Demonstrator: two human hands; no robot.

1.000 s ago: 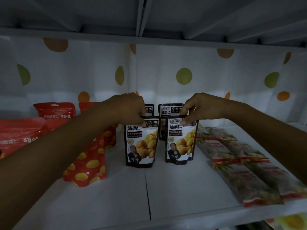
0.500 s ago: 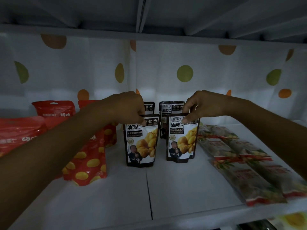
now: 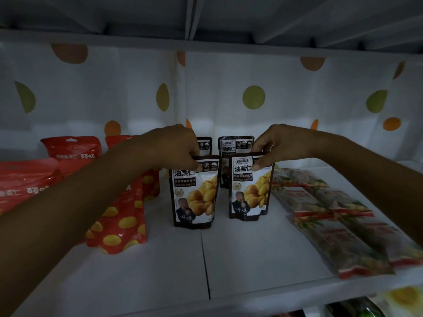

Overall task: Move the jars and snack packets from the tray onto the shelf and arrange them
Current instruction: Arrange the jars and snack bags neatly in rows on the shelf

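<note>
Two dark chestnut snack packets stand upright side by side on the white shelf. My left hand pinches the top edge of the left packet. My right hand pinches the top edge of the right packet. Behind them stand two more packets of the same kind; the one behind the right packet shows its top, and the other is mostly hidden by my left hand. No jars or tray are in view.
Red snack packets stand and lean at the left of the shelf. Several long clear packets lie flat in rows at the right. A dotted white curtain backs the shelf, and another shelf board runs overhead.
Both hands keep hold of the two front packets; the packets have shifted only slightly, and the view has tilted a little.
</note>
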